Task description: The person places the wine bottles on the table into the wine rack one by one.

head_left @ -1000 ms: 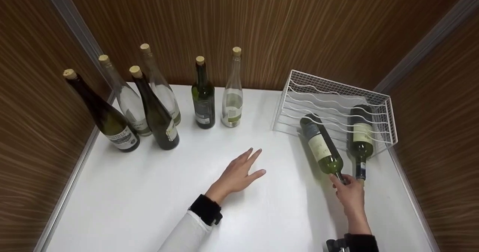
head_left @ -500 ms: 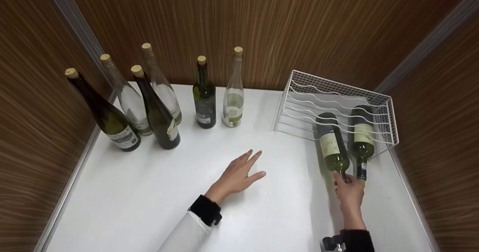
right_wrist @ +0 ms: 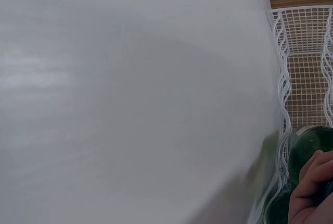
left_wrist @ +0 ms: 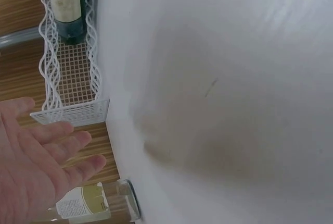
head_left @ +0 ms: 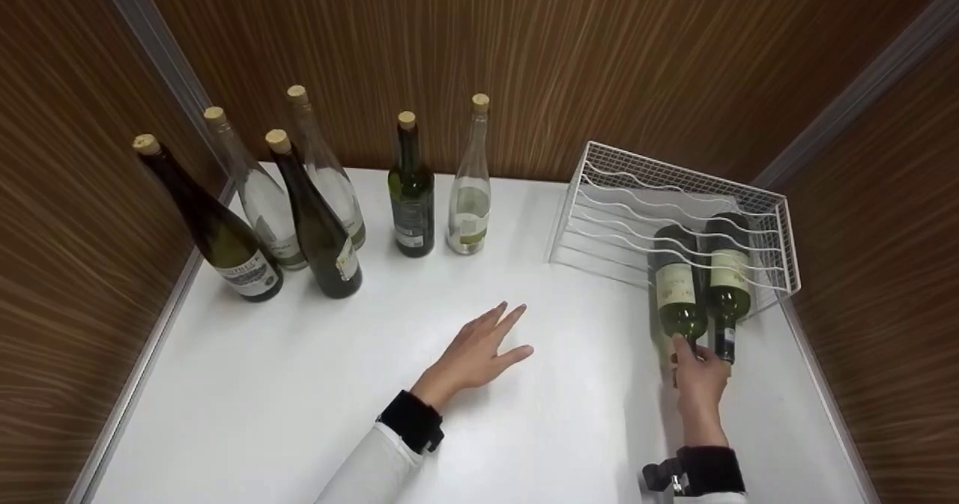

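Note:
My right hand point(head_left: 700, 380) grips the neck of a green wine bottle point(head_left: 676, 285) with a cream label. That bottle lies with its base under the wavy wires of a white wire wine rack point(head_left: 678, 171) and its neck toward me. Close along its right side lies a second green wine bottle point(head_left: 728, 270), also in the rack. In the right wrist view, curled fingers point(right_wrist: 312, 182) cover much of the held bottle's neck. My left hand point(head_left: 472, 350) is over the middle of the white table, fingers spread, holding nothing.
Several corked bottles stand upright at the back left, among them a dark one point(head_left: 213, 231) and a clear one point(head_left: 337, 197). A shorter green bottle point(head_left: 410, 204) and a clear bottle point(head_left: 470, 197) stand at the back centre. Wood-grain panels point(head_left: 509, 47) wall the table in.
The held bottle has swung right and straightened, its base sliding deeper under the rack's wires and up beside the other bottle. My left hand has stayed put.

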The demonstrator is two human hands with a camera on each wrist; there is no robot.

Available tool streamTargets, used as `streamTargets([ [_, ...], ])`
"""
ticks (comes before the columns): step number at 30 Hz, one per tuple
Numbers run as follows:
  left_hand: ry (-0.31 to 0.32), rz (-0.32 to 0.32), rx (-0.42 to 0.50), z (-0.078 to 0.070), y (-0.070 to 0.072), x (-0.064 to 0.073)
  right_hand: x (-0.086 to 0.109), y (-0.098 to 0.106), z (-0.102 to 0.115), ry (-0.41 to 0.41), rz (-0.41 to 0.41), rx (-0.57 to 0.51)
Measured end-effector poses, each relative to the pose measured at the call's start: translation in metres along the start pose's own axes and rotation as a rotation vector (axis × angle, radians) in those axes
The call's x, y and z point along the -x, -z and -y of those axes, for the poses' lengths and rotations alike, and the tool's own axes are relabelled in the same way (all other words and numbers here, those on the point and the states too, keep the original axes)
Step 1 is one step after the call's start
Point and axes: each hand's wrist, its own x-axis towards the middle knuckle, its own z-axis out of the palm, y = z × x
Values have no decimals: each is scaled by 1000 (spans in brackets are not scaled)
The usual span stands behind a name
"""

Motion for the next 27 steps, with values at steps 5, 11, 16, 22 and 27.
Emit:
streamTargets([
  [5, 6, 8, -8, 1, -1, 1, -6, -2, 0, -27, -2, -27],
  [11, 10, 10, -3, 0, -1, 2, -17, -3, 1, -55, 19, -50],
  [16, 8, 4, 7, 1, 0, 3, -27, -6, 3, -50, 58, -30],
  [22, 4, 12, 5, 3, -1, 4, -37, -7, 3, -77, 74, 4],
  [27, 3, 12, 5, 3, -1, 5, -43, -8, 1, -108, 95, -49],
])
